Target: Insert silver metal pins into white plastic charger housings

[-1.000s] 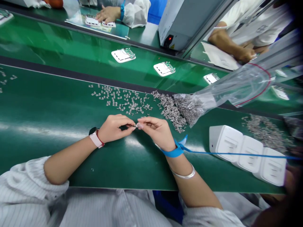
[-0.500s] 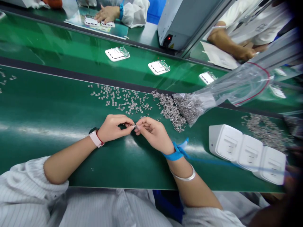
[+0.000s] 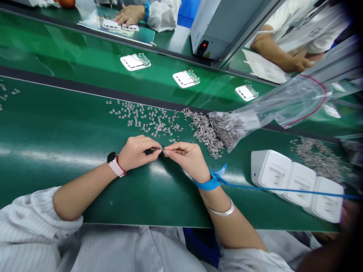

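My left hand (image 3: 139,152) pinches a small metal part (image 3: 160,149) between thumb and forefinger, low over the green table. From the other side, my right hand (image 3: 187,158) closes its thumb and fingertips on the same tiny piece; its exact shape is too small to make out. Just beyond my hands, many small metal pieces (image 3: 136,115) lie scattered. A denser heap of them (image 3: 205,130) reaches to the mouth of a clear plastic bag (image 3: 229,128), which is partly filled with more.
White plug-shaped housings (image 3: 273,172) stand at the right, with another metal heap (image 3: 320,158) behind. A blue wrist cord (image 3: 263,187) runs rightward from my right wrist. Open white cases with circuit boards (image 3: 185,78) sit on the green conveyor (image 3: 93,56). A co-worker's hand (image 3: 129,15) works across it.
The white cases on the conveyor have shifted slightly left. My right hand has turned a little and its fingers have straightened at the small part. The blue cord is tauter.
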The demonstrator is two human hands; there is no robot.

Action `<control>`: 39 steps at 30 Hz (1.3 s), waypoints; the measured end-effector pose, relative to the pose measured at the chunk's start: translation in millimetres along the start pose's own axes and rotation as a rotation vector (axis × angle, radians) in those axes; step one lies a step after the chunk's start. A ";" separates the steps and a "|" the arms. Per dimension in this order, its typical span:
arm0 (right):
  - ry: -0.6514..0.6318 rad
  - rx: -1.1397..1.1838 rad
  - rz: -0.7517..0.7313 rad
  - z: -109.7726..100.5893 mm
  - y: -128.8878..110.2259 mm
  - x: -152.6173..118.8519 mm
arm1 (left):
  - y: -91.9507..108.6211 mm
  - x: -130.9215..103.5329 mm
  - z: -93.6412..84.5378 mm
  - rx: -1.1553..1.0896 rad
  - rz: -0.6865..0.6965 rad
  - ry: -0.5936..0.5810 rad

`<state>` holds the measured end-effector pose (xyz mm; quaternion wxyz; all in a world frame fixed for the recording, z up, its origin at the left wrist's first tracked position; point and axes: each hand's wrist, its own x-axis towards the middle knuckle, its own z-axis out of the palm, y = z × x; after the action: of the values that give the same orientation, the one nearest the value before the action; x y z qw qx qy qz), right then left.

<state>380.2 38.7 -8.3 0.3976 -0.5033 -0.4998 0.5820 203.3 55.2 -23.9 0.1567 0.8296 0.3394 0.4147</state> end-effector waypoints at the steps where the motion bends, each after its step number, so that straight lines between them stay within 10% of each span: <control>1: 0.044 -0.026 -0.035 0.6 0.5 -0.1 | 0.1 0.4 -0.2 0.003 -0.020 0.023; 15: -0.130 0.258 0.177 5.0 13.0 4.6 | 0.9 0.1 1.4 -0.022 -0.026 0.043; 26: 0.139 -0.467 -0.662 5.3 8.0 -3.0 | 3.2 2.4 -2.1 -0.595 -0.470 -0.066; 39: 0.014 -1.013 -1.316 -17.3 10.1 -0.5 | -1.6 0.2 3.1 -1.114 -0.778 -0.220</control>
<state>397.8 39.5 -18.0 0.3854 -0.2299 -0.8911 -0.0680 205.1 56.6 -26.6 0.7307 0.4805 0.3308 0.3545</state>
